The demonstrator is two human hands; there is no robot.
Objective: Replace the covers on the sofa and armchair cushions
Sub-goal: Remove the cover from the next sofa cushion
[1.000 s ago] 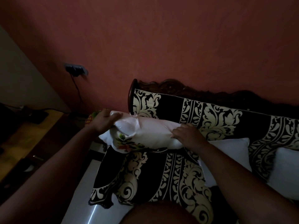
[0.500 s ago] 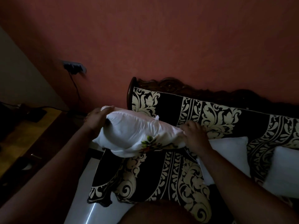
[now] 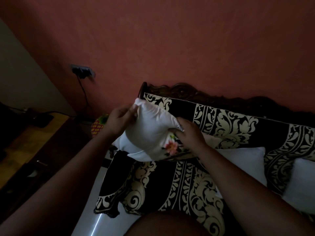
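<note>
I hold a white cushion [image 3: 150, 128] in the air above the left end of the sofa [image 3: 170, 188], which is draped in a black and cream patterned throw. A floral cover [image 3: 170, 145] is bunched at the cushion's lower right. My left hand [image 3: 119, 121] pinches the cushion's upper left corner. My right hand [image 3: 189, 133] grips its right side where the floral cover sits. Two bare white cushions [image 3: 245, 160] [image 3: 301, 183] lean against the sofa back to the right.
A red wall rises behind the sofa, with a socket and hanging cable [image 3: 81, 72] at the left. A wooden cabinet [image 3: 25, 147] with dark items stands at the far left. A yellow patterned object [image 3: 98, 125] lies between cabinet and sofa. My knee [image 3: 167, 225] fills the bottom centre.
The cushion has been turned from lying flat and wide to standing more upright. Both hands moved closer together and higher, the left one now at the top corner.
</note>
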